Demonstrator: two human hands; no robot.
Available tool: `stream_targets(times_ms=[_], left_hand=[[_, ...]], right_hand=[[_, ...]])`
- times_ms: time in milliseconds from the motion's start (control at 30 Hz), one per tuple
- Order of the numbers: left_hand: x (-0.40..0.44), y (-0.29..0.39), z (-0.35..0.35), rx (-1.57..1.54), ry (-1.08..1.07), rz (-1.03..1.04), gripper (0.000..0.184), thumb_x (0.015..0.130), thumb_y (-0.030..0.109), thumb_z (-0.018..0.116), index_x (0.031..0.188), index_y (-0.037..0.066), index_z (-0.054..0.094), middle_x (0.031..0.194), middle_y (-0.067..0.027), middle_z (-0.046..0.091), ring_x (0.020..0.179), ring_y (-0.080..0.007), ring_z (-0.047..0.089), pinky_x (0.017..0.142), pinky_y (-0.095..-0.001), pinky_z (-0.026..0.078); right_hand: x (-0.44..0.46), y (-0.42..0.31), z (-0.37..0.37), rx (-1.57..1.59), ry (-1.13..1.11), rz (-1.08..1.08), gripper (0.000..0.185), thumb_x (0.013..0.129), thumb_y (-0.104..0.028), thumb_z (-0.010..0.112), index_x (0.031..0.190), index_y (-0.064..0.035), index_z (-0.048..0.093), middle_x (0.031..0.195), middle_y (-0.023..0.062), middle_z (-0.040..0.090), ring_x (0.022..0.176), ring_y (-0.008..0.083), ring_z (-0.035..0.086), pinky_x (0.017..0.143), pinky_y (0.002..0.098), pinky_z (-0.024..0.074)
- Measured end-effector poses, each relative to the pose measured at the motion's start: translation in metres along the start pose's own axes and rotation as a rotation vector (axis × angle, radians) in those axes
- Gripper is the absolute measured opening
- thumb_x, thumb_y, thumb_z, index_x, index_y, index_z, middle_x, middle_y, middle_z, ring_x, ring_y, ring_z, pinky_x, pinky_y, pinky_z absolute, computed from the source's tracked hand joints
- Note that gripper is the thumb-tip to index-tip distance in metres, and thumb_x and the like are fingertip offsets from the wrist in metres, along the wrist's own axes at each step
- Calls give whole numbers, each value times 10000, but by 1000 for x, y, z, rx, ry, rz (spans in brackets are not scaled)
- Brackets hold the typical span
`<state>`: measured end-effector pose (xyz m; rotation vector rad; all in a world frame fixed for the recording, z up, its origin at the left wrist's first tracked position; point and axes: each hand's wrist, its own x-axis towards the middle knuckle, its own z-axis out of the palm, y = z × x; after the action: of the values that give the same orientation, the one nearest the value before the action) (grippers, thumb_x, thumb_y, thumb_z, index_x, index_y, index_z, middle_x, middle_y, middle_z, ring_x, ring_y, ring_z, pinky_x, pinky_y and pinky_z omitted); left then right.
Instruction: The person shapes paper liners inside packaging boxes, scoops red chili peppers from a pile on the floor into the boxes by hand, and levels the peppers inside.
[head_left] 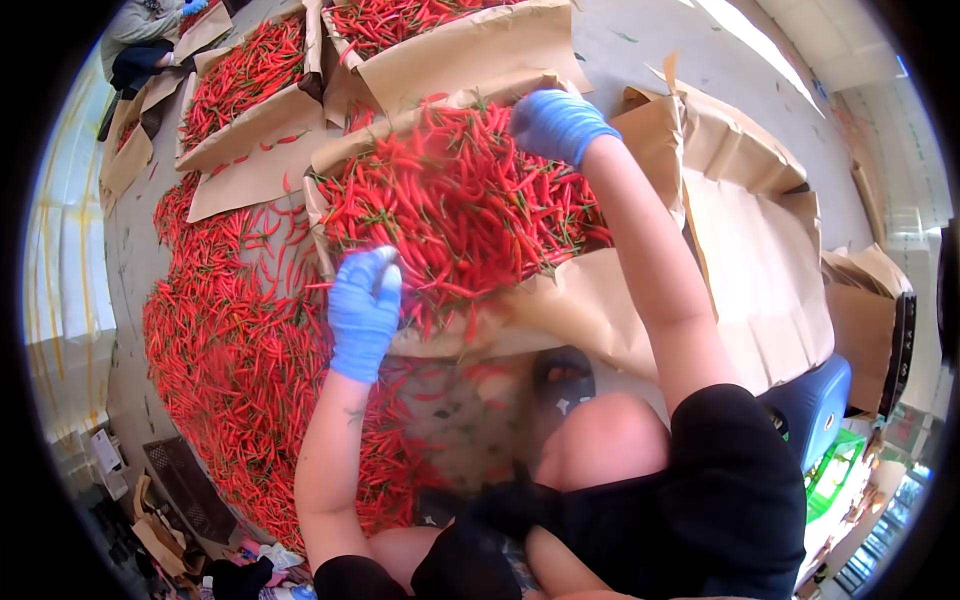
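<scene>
Both my hands wear blue gloves with pale fingertips. My left hand (363, 315) is over the near left edge of a paper-lined box (600, 305), its fingers and thumb curled close together. Red chili peppers (470, 200) with some green stems fill that box. One pepper tip pokes out left of this hand; whether it is gripped I cannot tell. At the box's far right corner, my right hand (560, 126) is closed, fingers turned down and hidden from view. Some peppers in the middle look smeared by motion.
A large heap of chili peppers (240, 380) covers the floor at left. More paper-lined boxes (470, 55) stand beyond, and a paper-covered box (765, 270) is at right. A blue stool (825, 405) stands beside me. Another person (140, 45) crouches at far left.
</scene>
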<state>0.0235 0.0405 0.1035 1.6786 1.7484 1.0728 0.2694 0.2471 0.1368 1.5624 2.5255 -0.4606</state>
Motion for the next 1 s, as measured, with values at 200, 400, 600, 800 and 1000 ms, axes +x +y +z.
stream_targets(times_ms=[200, 400, 600, 800, 1000], left_hand=[[22, -44, 36, 633, 104, 148, 510, 794, 315, 622, 1246, 118, 492, 1308, -110, 435, 1236, -287, 380, 1034, -442, 273], [18, -56, 38, 570, 70, 95, 568, 811, 353, 603, 1308, 143, 425, 1377, -110, 365, 1292, -293, 306, 1058, -477, 211], [22, -44, 15, 412, 190, 56, 383, 824, 230, 597, 1172, 77, 556, 1254, -144, 484, 1147, -299, 459, 1001, -404, 315], [32, -47, 4, 511, 164, 157, 447, 809, 267, 618, 1218, 108, 531, 1308, -136, 425, 1221, -315, 370, 1030, -421, 282], [39, -79, 20, 639, -105, 108, 519, 860, 355, 520, 1340, 187, 414, 1437, -120, 285, 1299, -347, 263, 1068, -455, 216]], right_hand=[[-40, 31, 53, 235, 163, -46, 242, 751, -289, 662, 881, -86, 681, 824, 149, 648, 817, 310, 619, 775, 379, 479], [-45, 34, 72, 479, 417, -74, 180, 777, -234, 649, 859, -79, 684, 805, 130, 641, 750, 301, 607, 735, 376, 485], [-103, -19, 18, 1077, 629, -53, 133, 768, -177, 665, 834, -61, 668, 729, 121, 606, 674, 266, 598, 666, 378, 492], [-137, -87, 57, 457, -128, -483, 370, 826, -466, 532, 813, -123, 670, 754, 97, 624, 734, 297, 620, 639, 426, 490], [-68, 26, 23, 248, 233, 37, 152, 766, -172, 551, 818, -144, 691, 789, 104, 650, 745, 287, 628, 717, 393, 504]])
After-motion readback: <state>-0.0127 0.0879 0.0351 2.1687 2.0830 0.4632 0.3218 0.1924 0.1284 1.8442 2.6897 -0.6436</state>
